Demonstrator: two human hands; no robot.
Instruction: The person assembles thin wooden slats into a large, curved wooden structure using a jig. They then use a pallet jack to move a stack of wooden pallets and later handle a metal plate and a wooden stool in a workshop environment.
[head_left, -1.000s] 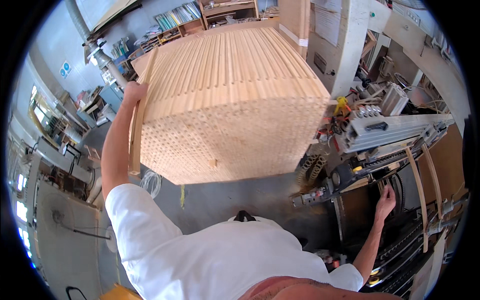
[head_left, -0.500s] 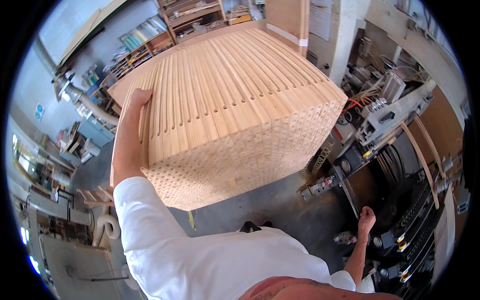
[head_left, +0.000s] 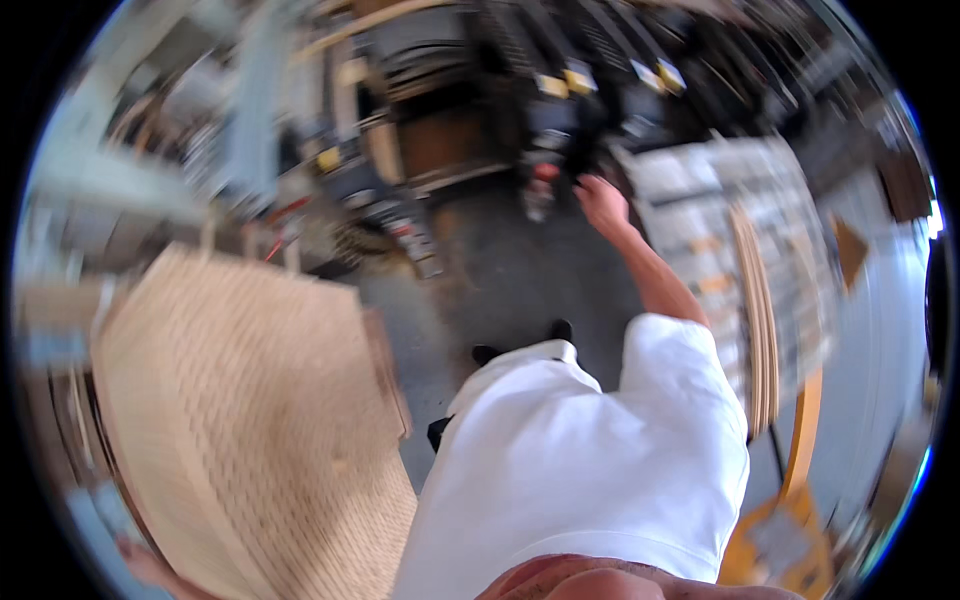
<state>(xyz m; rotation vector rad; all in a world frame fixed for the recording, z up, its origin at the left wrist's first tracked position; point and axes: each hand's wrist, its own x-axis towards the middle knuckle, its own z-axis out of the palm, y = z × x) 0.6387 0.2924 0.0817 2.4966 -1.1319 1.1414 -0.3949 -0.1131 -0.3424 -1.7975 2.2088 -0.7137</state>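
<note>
Stack of pale wooden slats point(head_left: 240, 430) at my lower left, right hand point(head_left: 603, 203) out ahead toward the dark machinery point(head_left: 560, 120).

My right hand reaches forward with nothing visibly in it; the frame is too blurred for me to tell whether the fingers are spread or curled. My left hand is hidden at the lower left rim, so its state cannot be told. The stack sits low beside my white sleeve point(head_left: 680, 400), many slat ends showing as a ribbed face. I judge it heavy as a block, stiff, with rough edges; single slats would be light, best taken by the long sides near mid-length.
</note>
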